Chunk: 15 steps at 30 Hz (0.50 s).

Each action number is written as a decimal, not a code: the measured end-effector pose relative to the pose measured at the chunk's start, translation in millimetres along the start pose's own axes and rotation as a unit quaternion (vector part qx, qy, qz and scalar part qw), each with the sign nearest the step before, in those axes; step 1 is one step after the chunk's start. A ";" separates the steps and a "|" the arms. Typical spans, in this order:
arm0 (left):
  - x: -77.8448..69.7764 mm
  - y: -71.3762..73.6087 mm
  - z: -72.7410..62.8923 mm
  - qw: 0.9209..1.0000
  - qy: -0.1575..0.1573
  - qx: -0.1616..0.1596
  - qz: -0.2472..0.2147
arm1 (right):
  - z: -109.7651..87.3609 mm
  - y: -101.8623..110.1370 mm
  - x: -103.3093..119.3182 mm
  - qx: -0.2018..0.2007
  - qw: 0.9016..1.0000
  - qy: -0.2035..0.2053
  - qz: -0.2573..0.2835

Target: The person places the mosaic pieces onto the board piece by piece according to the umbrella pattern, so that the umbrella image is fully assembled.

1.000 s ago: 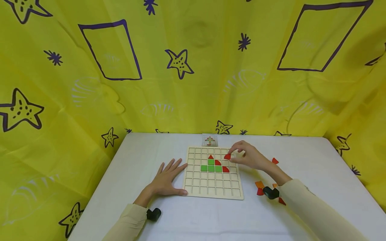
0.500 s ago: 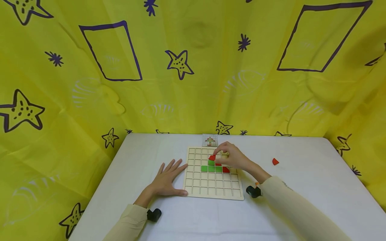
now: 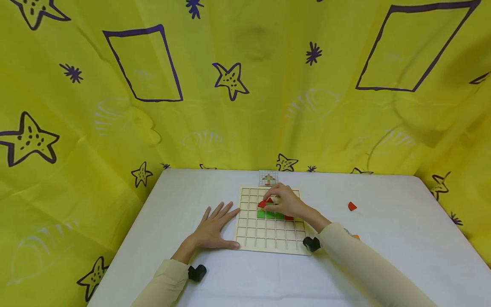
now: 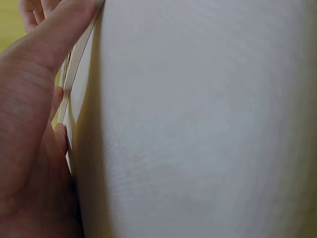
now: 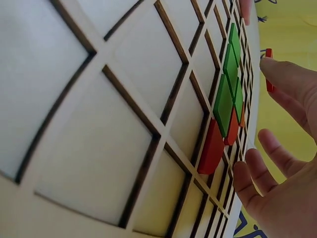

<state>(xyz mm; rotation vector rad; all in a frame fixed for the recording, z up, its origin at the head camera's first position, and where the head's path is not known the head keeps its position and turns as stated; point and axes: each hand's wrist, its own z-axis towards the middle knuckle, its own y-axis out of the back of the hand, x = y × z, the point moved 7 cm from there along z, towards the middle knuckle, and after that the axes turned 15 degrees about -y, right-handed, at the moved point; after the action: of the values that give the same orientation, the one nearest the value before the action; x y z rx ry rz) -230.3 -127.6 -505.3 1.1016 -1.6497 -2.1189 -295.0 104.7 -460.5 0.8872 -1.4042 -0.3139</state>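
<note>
My right hand (image 3: 287,202) pinches a red quarter-circle tile (image 3: 262,204) between thumb and fingertips, over the upper left part of a pale wooden grid board (image 3: 261,244). In the right wrist view the held tile (image 5: 269,85) shows edge-on, raised above the board. Several green square tiles (image 3: 270,214) sit in the grid cells under this hand, with a red triangle (image 3: 270,199) above them and a red quarter-circle (image 3: 289,218) at their right end. My left hand (image 3: 215,228) lies spread with straight fingers, its thumb and a fingertip touching the board's left edge.
A small patterned card (image 3: 268,178) lies behind the board. A loose red quarter-circle tile (image 3: 352,206) lies on the white table (image 3: 184,187) to the right, and an orange piece (image 3: 356,236) shows past the right sleeve. A yellow curtain (image 3: 245,123) closes off the back.
My right hand has carried the red quarter-circle leftward across the board, from its upper right to beside the green tiles. My left hand has stayed at the board's edge.
</note>
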 end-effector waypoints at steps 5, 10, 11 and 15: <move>-0.9 0.7 0.8 1.000 0.000 0.000 -0.003 | 1.9 -1.6 -0.3 -0.002 1.000 -0.013 -0.021; -0.5 0.2 0.9 1.000 0.001 0.001 -0.006 | 4.6 -3.3 -1.9 -0.002 0.999 -0.022 -0.029; -0.3 0.3 0.8 1.000 0.000 -0.001 -0.006 | 5.4 -3.9 -2.2 -0.001 0.999 -0.023 -0.031; -0.1 -0.2 0.2 1.000 0.002 0.002 -0.004 | 7.6 -6.8 -3.1 0.003 0.999 -0.024 -0.038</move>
<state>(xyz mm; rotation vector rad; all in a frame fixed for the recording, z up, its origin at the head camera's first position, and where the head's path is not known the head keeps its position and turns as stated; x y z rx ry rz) -230.4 -127.4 -505.4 1.1142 -1.6515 -2.1180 -300.7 99.7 -468.1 0.9446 -1.4195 -0.3902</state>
